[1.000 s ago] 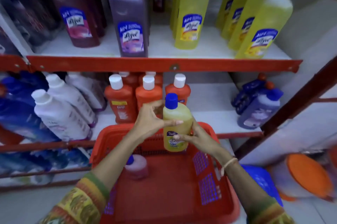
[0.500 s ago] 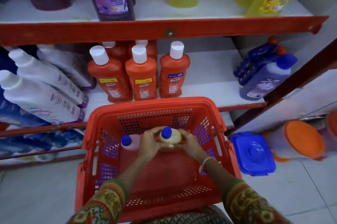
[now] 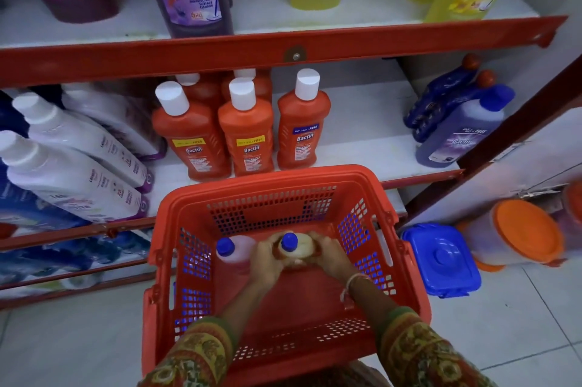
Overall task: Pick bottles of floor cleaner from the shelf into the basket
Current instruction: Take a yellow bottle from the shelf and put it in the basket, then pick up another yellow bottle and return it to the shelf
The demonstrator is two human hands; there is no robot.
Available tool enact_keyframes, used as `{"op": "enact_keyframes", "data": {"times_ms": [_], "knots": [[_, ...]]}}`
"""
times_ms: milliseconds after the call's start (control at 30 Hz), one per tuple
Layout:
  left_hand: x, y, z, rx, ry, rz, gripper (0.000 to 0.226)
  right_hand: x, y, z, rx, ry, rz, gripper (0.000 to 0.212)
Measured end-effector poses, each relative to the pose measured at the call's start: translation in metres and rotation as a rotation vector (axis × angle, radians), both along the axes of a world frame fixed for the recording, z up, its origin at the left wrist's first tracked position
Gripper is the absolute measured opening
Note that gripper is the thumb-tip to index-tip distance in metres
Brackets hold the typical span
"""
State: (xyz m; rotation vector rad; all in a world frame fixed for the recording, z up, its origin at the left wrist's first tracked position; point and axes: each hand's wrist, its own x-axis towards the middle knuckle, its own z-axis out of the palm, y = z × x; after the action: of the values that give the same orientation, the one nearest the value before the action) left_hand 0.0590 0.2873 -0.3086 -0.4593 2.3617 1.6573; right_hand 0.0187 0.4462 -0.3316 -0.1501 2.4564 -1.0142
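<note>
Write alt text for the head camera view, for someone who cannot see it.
Both hands, left hand and right hand, hold a yellow bottle with a blue cap upright inside a red basket, beside a pink bottle. Behind the basket, orange Bactin bottles stand on a shelf.

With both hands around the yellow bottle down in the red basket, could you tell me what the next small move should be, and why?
Probably let go and lift both hands out. The yellow blue-capped bottle stands upright, low inside the red plastic mesh basket, beside the pink blue-capped bottle, with the left hand and right hand clasped around it. It looks placed, though its base is hidden.
</note>
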Motion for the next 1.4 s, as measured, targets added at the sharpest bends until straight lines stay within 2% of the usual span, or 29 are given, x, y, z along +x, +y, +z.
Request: {"op": "enact_keyframes", "data": {"times_ms": [67,167,267,400,533,667,800,933,1000,1100,1200,1300,1400], "knots": [[-0.002,-0.002,0.001,-0.027,-0.001,-0.06,0.068,-0.003,0.002,0.004,0.02,0.015,0.049,0.055],[-0.004,-0.008,0.014,0.011,-0.02,-0.152,0.091,-0.011,0.009,0.027,0.025,0.061,0.106,0.054],[-0.006,-0.019,0.039,-0.031,0.066,-0.168,0.099,-0.028,0.021,0.071,-0.075,0.136,0.077,0.058],[-0.02,-0.023,0.106,0.02,0.255,-0.106,0.076,-0.053,0.039,0.152,-0.284,0.266,-0.034,0.051],[-0.053,-0.003,0.183,0.016,0.552,-0.044,0.045,-0.079,0.056,0.226,-0.441,0.499,-0.199,0.034],[-0.096,0.021,0.24,-0.211,0.882,0.032,0.03,-0.112,0.079,0.28,-0.599,0.766,-0.402,0.029],[-0.137,0.038,0.276,-0.434,1.068,0.103,0.026,-0.152,0.104,0.313,-0.586,0.98,-0.62,0.047],[-0.171,0.042,0.278,-0.674,1.04,0.099,0.036,-0.196,0.127,0.323,-0.459,0.977,-0.709,0.088],[-0.184,0.041,0.27,-0.801,0.962,0.086,0.047,-0.215,0.134,0.328,-0.513,0.896,-0.65,0.094],[-0.193,0.036,0.254,-0.988,0.824,0.087,0.061,-0.231,0.146,0.337,-0.72,0.717,-0.51,0.075],[-0.192,0.03,0.242,-1.071,0.791,0.085,0.062,-0.244,0.161,0.338,-0.706,0.613,-0.409,0.055],[-0.189,0.029,0.241,-1.079,0.794,0.083,0.06,-0.246,0.165,0.337,-0.739,0.607,-0.376,0.048],[-0.188,0.03,0.24,-1.109,0.8,0.067,0.06,-0.243,0.155,0.336,-0.8,0.682,-0.399,0.051]]}}
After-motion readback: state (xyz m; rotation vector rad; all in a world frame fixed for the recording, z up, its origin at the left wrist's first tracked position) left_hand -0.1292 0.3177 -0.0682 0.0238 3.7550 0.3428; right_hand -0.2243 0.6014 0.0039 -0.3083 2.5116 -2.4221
